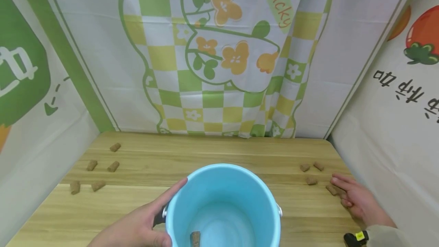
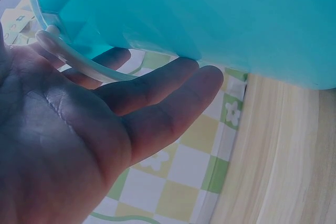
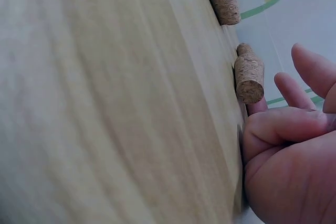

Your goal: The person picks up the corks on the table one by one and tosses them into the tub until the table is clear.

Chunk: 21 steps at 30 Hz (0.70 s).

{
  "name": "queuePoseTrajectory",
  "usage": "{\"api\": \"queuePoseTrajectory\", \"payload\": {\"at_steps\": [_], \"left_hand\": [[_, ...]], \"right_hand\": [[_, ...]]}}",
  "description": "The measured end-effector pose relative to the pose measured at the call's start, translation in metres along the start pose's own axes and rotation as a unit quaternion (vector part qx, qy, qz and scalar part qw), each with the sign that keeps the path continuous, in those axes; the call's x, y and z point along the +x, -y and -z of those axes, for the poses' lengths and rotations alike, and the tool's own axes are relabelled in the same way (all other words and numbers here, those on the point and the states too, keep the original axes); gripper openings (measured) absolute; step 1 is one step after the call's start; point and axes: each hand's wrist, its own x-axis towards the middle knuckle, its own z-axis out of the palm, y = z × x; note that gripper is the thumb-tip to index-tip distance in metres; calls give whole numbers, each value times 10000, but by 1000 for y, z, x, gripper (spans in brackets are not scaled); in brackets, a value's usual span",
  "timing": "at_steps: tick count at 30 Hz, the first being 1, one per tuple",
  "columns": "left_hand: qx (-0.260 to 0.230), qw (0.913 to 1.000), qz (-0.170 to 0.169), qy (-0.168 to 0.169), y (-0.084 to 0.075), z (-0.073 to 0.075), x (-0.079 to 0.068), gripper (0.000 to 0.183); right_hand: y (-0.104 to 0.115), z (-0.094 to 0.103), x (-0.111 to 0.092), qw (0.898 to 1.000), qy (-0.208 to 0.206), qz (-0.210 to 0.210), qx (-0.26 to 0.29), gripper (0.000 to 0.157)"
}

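A light blue bucket [image 1: 223, 169] stands at the front middle of the table, with a cork [image 1: 195, 238] visible inside. My left hand [image 1: 142, 220] holds the bucket from its left side, its index fingertip at the rim and thumb lower on the wall. In the left wrist view, fingertips touch the outer wall beside the pale handle [image 2: 86, 66]. At the table's right edge, my right hand [image 1: 358, 199] lies low with some fingers extended, touching a cork [image 3: 250, 80]. Another cork [image 1: 331, 190] lies just beyond those fingers. Whether anything is under the palm is hidden.
Several corks, one of them a cork [image 1: 113, 166], lie spread over the table's left side. Three more, including a cork [image 1: 311, 180], sit beyond my right hand. A patterned cloth [image 1: 212, 113] hangs behind the wooden table [image 1: 144, 159]; printed sheets flank both sides.
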Motion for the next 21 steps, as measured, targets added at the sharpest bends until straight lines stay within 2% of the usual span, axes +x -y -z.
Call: {"api": "queuePoseTrajectory", "payload": {"at_steps": [5,6,10,12,21], "left_hand": [[-6,10000,1,-2,1,1,0,101],[-11,10000,31,-9,1,1,0,101],[18,9999,99,-15,1,1,0,101],[11,9999,136,-17,0,1,0,100],[10,10000,-13,33,-2,0,1,100]], "right_hand": [[-3,-2,0,9990,-158,31,-407,16],[-3,-2,0,9982,-196,32,-571,21],[-5,-4,-1,9912,-418,-50,-1252,57],[-5,-6,-2,9871,-501,-60,-1518,67],[-1,-12,-6,9715,-781,-163,-2232,70]]}}
